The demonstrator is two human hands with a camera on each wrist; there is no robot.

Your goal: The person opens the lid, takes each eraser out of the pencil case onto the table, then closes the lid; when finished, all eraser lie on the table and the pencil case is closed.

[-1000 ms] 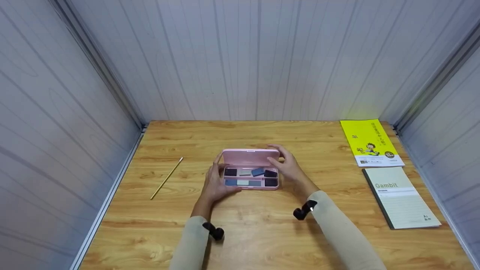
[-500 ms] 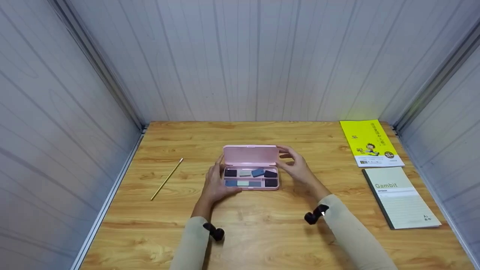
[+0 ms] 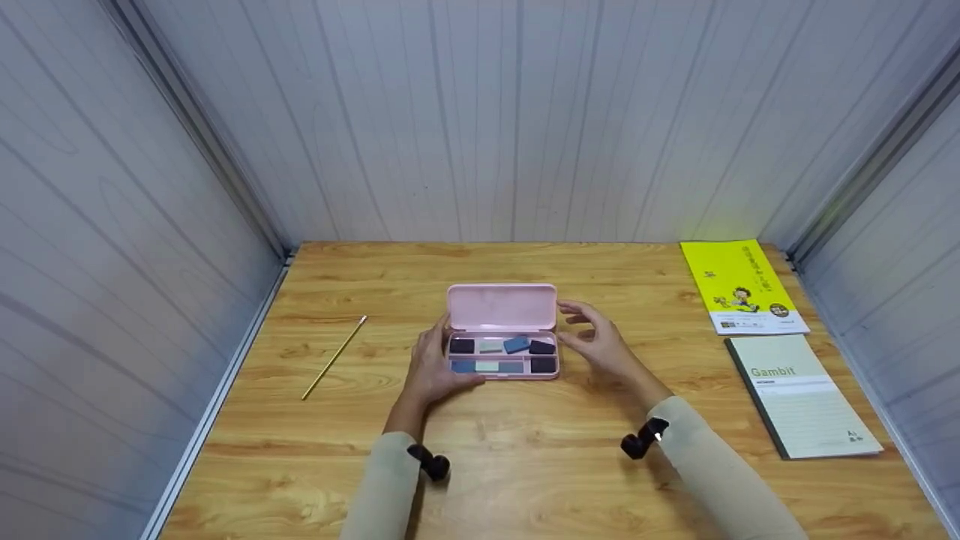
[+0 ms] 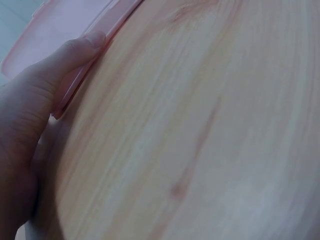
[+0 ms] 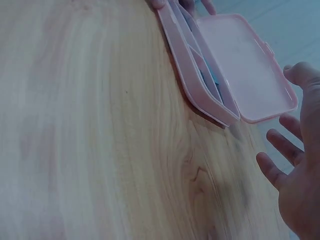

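Resting against the left end of the pink case [image 3: 502, 334], the left hand [image 3: 431, 367] steadies it with fingers curled along the side and the thumb [image 4: 82, 47] pressed to the near rim. The case sits near the middle of the wooden table [image 3: 525, 457], its lid [image 3: 502, 307] standing upright at the far edge. Inside the tray lie small blocks [image 3: 516, 344] in black, blue and pale green, split into two rows.

Just right of the case, the right hand [image 3: 600, 345] hovers with fingers spread and relaxed, holding nothing; the wrist view shows a clear gap between its fingertips [image 5: 270, 167] and the lid's corner.

Well to the left lies a thin yellow pencil [image 3: 334, 356], set at a slant. At the far right corner is a yellow booklet [image 3: 739, 285], and nearer along the right edge lies a pale green notebook [image 3: 799, 394] marked Gambit.
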